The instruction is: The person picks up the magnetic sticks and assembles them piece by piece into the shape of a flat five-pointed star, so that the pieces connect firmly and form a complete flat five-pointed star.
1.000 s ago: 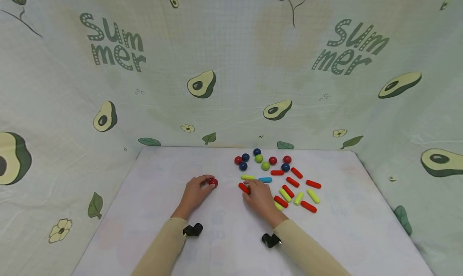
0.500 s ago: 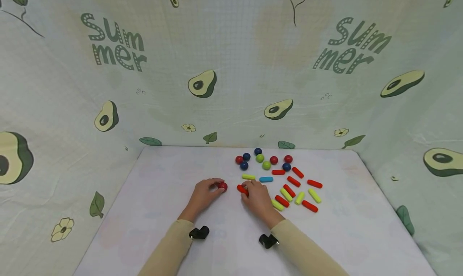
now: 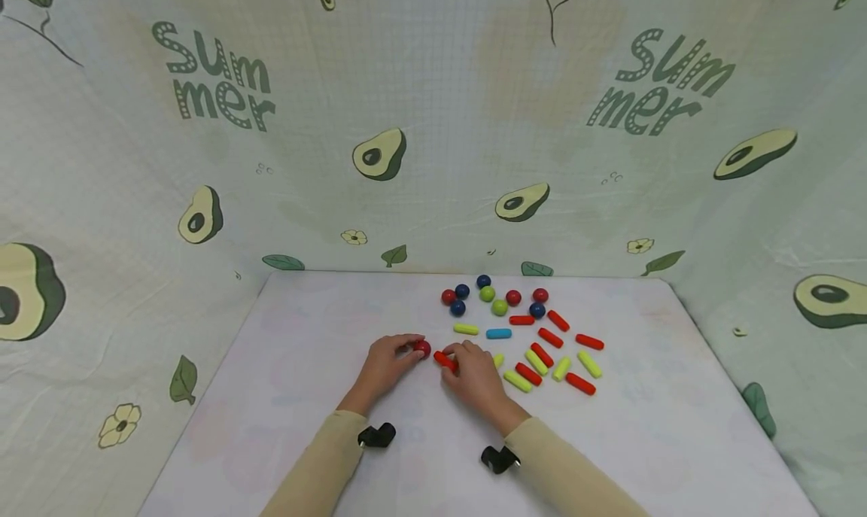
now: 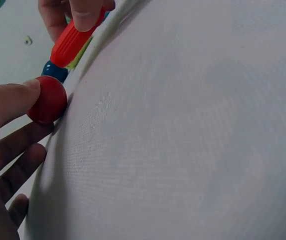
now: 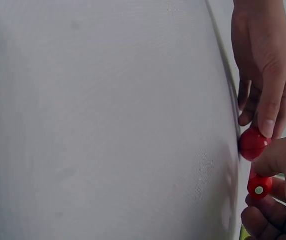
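The left hand [image 3: 388, 364] is pinching a glossy red ball [image 3: 423, 349] between its thumb and fingers, and the left wrist view is showing the thumb pressing on the ball's side while the lower fingers are spreading loosely below. The right hand [image 3: 474, 376] is gripping a grooved red rod [image 3: 445, 362] in the same way, its thumb and fingers closing on it; in the right wrist view the rod's end, bearing a pale round spot, is facing the camera. Both held pieces are sitting low over the white tabletop [image 3: 305, 314], near its middle, with the rod's tip pointing toward the ball and a narrow gap showing between them in the head view. Just beyond the right hand, a yellow-green rod [image 3: 466, 329] and a light blue rod [image 3: 498, 333] are lying almost end to end. Farther back, dark blue balls [image 3: 457, 308], lime green balls [image 3: 500, 307] and more red balls [image 3: 513, 297] are resting in a loose cluster. To the right, other red rods [image 3: 580, 384] and yellow-green rods are lying scattered at various angles, one partly hiding behind the right hand. Beige sleeves [image 3: 576, 468] are covering both forearms, and an avocado-print cloth [image 3: 433, 103] is hanging behind the table.
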The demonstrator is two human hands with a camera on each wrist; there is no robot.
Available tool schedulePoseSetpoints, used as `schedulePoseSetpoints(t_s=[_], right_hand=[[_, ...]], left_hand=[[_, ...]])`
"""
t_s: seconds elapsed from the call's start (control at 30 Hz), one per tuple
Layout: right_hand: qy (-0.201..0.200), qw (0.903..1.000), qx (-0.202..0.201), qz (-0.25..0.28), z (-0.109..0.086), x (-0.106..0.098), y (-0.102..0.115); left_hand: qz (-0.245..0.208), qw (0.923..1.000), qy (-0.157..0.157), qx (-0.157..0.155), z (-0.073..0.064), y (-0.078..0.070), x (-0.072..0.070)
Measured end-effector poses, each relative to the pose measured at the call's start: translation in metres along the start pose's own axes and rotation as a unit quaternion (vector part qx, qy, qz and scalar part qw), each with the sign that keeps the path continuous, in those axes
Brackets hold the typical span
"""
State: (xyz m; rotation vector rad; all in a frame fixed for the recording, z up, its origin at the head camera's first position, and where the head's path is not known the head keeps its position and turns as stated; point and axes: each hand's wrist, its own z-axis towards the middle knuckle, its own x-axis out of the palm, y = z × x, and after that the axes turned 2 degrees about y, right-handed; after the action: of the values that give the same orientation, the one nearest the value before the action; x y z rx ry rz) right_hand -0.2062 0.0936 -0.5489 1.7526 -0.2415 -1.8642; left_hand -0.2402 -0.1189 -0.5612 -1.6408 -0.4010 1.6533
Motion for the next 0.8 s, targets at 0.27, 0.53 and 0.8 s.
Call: schedulePoseSetpoints(t_s=[0.27,0.53,0.8], right_hand=[[0.021,0.9996,0.001,0.019,-0.0026,0.0036,0.0032],[0.032,0.9992,0.004,0.023,-0.0023,0.0049,0.0037],[0.026,0.9995,-0.005,0.014,-0.0021,0.0060,0.0028]], left_hand=[[0.002,0.9997,0.013,0.019,0.0010,0.0013,0.0032],[-0.001,0.9998,0.014,0.016,0.0016,0.0006,0.0027],[-0.030,0.9991,0.023,-0.019,-0.0004,-0.0002,0.0005]])
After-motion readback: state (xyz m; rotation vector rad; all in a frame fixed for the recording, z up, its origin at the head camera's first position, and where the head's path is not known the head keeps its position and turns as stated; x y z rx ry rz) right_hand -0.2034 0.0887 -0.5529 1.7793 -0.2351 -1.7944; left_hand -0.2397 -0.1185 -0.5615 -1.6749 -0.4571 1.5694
